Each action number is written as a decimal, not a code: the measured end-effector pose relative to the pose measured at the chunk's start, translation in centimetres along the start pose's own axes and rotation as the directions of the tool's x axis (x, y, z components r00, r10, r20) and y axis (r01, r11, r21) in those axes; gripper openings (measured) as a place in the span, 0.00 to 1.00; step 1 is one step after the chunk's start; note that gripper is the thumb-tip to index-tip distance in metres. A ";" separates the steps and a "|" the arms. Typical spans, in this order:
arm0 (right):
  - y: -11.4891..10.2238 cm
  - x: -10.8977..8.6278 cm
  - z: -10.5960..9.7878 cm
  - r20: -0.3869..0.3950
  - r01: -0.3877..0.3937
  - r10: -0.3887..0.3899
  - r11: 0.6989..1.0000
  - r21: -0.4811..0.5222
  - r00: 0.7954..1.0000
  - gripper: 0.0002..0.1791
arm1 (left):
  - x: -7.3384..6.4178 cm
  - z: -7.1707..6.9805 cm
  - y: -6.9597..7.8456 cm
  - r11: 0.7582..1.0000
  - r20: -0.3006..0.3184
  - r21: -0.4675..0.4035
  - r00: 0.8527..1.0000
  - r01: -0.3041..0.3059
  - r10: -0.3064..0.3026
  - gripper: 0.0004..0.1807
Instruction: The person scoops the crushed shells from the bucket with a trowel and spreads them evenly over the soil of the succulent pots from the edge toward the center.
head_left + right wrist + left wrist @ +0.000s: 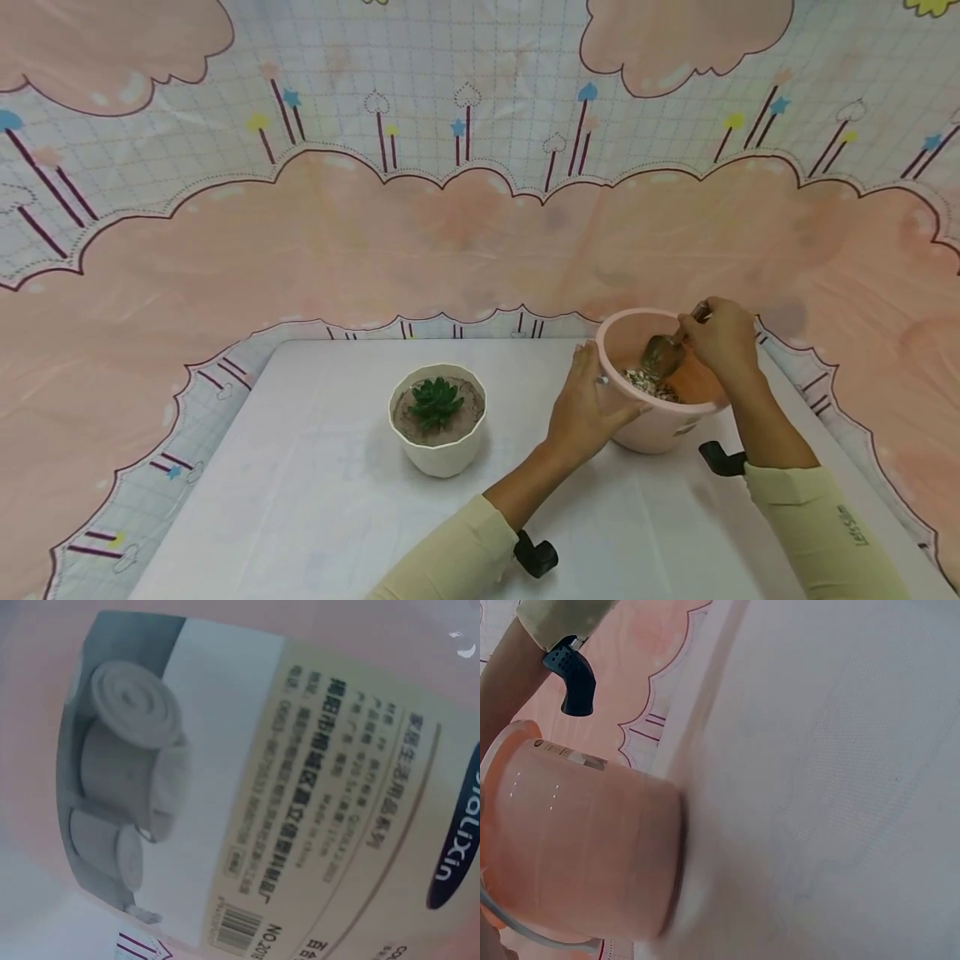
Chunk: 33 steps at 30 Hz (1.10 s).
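A pink plastic bucket (652, 427) stands at the right of the white table, tipped slightly. My left hand (587, 408) holds its left side by the rim, thumb toward the front. In the bucket lies a loose, speckled light-and-dark material (651, 385). Above it, my right hand (722, 337) grips the handle of a small metal trowel (663, 357), whose blade points down into the bucket. The left wrist view shows the bucket's side (592, 832) and its grey bail handle (536, 937). Filling the right wrist view is the bucket's printed label (247, 780).
A green succulent (436, 404) grows in soil in a white faceted pot (441, 458), left of the bucket. Both stand on the white table (300, 483). Behind hangs a pink patterned cloth (450, 242). Black camera mounts (536, 554) sit at both wrists.
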State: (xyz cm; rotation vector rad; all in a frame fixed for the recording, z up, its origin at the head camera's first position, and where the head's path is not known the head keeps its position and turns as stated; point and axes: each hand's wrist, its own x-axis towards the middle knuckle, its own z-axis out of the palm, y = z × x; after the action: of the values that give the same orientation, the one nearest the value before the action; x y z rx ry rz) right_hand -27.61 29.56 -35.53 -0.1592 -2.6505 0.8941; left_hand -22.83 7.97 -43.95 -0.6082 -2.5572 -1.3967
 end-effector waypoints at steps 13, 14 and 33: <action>1.1 -0.1 1.0 0.050 0.000 -0.001 1.000 0.017 0.999 0.15 | 0.0 -0.2 0.2 1.000 0.020 -0.003 1.000 -0.001 0.001 0.61; 1.1 -0.1 1.0 0.050 -0.005 0.004 1.000 0.024 0.999 0.15 | 0.0 -0.2 0.2 1.000 0.020 -0.003 1.000 -0.001 0.001 0.61; 1.0 0.5 1.2 0.175 -0.098 0.060 0.971 0.218 0.983 0.14 | 0.2 -0.3 0.1 0.999 0.011 0.023 1.000 -0.027 0.027 0.61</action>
State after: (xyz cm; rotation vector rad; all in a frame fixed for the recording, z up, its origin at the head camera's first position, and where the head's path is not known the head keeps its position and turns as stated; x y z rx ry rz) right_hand -28.45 29.84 -36.89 -0.1402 -2.6829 1.2792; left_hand -22.97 7.85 -43.62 -0.6455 -2.5597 -1.3576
